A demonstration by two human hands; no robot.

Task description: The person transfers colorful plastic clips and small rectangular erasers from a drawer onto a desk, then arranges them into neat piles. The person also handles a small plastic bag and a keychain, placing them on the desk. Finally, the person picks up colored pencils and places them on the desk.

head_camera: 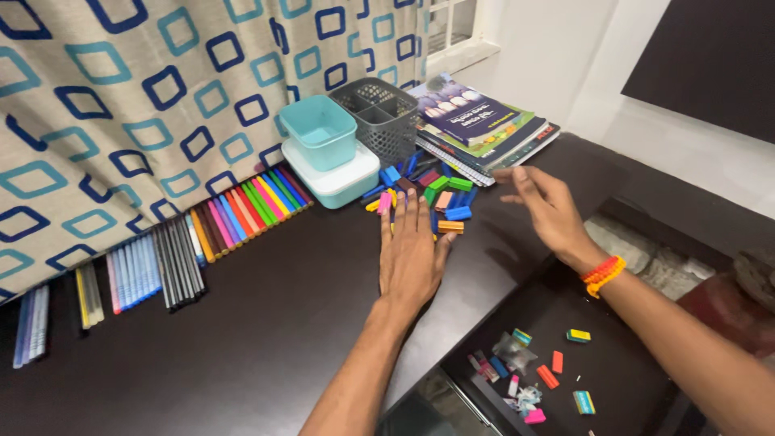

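While left hand [413,254] lies flat, orange eraser [450,227] lies crosswise

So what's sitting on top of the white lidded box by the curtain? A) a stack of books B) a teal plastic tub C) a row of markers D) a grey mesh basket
B: the teal plastic tub rests on the white lidded box; the grey mesh basket stands beside them on the desk.

pens [31,324] cut off at left edge, right hand [542,208] blurred
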